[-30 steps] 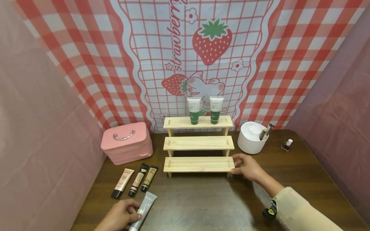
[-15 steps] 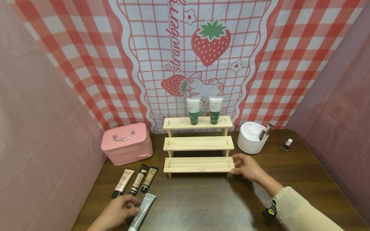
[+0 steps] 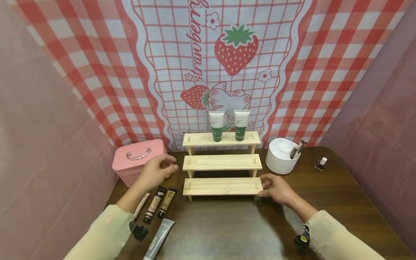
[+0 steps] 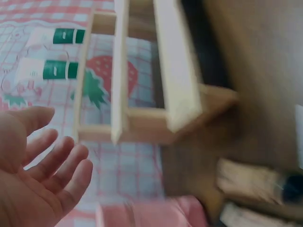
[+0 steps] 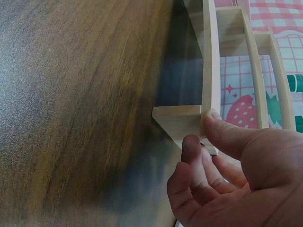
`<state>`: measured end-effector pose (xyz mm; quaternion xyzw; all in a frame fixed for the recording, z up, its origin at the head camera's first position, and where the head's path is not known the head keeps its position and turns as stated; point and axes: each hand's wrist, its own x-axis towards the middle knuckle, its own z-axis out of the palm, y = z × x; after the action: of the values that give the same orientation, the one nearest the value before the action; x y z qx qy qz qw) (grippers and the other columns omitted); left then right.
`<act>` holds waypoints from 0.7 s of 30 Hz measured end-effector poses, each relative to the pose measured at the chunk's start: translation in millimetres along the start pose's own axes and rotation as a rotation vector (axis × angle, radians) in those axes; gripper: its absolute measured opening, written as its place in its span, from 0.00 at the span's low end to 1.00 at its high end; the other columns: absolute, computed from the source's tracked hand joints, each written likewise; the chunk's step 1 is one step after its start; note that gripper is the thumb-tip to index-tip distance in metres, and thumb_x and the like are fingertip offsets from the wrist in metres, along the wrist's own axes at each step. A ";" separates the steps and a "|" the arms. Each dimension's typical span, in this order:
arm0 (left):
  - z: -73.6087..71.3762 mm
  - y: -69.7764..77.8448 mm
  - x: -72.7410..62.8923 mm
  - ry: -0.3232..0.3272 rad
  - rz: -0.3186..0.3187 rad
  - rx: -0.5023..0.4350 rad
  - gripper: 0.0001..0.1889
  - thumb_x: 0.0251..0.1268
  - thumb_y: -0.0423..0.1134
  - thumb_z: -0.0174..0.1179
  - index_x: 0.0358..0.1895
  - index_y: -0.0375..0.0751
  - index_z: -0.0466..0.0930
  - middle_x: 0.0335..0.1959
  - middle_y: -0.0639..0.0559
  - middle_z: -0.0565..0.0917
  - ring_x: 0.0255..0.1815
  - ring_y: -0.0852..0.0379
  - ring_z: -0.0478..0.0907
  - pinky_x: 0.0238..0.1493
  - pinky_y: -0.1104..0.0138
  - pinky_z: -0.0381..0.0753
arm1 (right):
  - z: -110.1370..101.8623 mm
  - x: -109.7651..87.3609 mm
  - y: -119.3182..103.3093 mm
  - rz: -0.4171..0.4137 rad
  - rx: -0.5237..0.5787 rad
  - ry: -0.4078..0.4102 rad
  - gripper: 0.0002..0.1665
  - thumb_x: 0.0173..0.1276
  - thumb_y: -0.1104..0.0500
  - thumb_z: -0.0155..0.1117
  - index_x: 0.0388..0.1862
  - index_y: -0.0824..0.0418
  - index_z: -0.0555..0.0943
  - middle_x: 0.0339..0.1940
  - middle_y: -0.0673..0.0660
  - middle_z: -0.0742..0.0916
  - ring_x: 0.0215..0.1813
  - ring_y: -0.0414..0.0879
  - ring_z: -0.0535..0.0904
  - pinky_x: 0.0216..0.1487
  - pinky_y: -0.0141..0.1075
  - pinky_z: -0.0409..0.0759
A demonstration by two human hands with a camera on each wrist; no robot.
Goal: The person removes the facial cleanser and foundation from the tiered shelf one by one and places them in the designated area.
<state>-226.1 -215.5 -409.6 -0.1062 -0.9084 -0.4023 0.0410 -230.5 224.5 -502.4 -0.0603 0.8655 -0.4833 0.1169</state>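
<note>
A three-tier wooden display shelf (image 3: 222,186) stands in the middle of the table. Two white-and-green squeeze tubes (image 3: 217,126) (image 3: 240,125) stand upright on its top tier. My left hand (image 3: 157,171) is raised in front of the pink case, left of the shelf, holding nothing; its fingers are loosely bent in the left wrist view. The right end of the bottom tier is pinched by my right hand (image 3: 275,188), thumb on the board's edge and fingers curled below. A grey squeeze tube (image 3: 159,238) lies at the front, below two concealer tubes (image 3: 154,204) (image 3: 167,203).
A pink vanity case (image 3: 139,155) with a metal handle sits at the back left. Beside the shelf's right end is a white round organizer (image 3: 282,156) holding slim sticks. A nail polish bottle (image 3: 320,164) stands farther right. My left forearm partly covers a BB cream tube (image 3: 141,206).
My left hand has let go of the grey tube, which stays on the table, and has moved up and right toward the shelf. My right hand keeps its place at the bottom tier.
</note>
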 end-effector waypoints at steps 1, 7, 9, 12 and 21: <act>3.6 6.9 11.3 -0.003 0.002 -0.017 0.16 0.70 0.40 0.67 0.55 0.36 0.83 0.44 0.44 0.87 0.42 0.51 0.83 0.42 0.62 0.83 | 0.2 0.0 0.1 0.001 0.000 0.000 0.37 0.56 0.70 0.77 0.64 0.74 0.73 0.39 0.63 0.86 0.26 0.47 0.77 0.21 0.40 0.76; 28.8 44.8 66.8 -0.021 0.021 -0.130 0.27 0.70 0.44 0.67 0.70 0.44 0.73 0.58 0.44 0.81 0.58 0.44 0.82 0.52 0.52 0.85 | 1.5 1.2 1.4 0.008 0.001 -0.001 0.37 0.56 0.70 0.78 0.64 0.74 0.73 0.38 0.63 0.87 0.27 0.46 0.78 0.21 0.40 0.76; 36.3 53.9 81.6 -0.017 0.021 -0.167 0.30 0.70 0.44 0.68 0.72 0.46 0.71 0.62 0.44 0.79 0.60 0.44 0.80 0.51 0.51 0.86 | 1.7 1.4 1.9 0.012 -0.002 0.002 0.37 0.56 0.70 0.78 0.64 0.74 0.73 0.38 0.62 0.87 0.28 0.46 0.78 0.22 0.41 0.77; 45.8 63.4 100.0 0.000 0.013 -0.201 0.32 0.70 0.43 0.67 0.75 0.47 0.68 0.65 0.43 0.78 0.62 0.44 0.79 0.51 0.52 0.87 | 1.7 1.5 2.1 0.012 -0.003 0.005 0.37 0.56 0.70 0.78 0.64 0.74 0.73 0.38 0.62 0.86 0.29 0.46 0.78 0.22 0.41 0.77; 62.6 83.9 125.3 0.024 -0.017 -0.216 0.36 0.69 0.44 0.68 0.77 0.47 0.64 0.69 0.41 0.76 0.64 0.42 0.78 0.59 0.51 0.83 | -0.1 1.4 1.4 0.025 0.006 0.004 0.37 0.55 0.70 0.78 0.64 0.74 0.73 0.38 0.61 0.86 0.29 0.46 0.78 0.22 0.40 0.76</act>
<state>-328.4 -94.3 -371.2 -0.0972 -0.8600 -0.4996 0.0369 -231.9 225.0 -503.7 -0.0479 0.8650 -0.4845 0.1214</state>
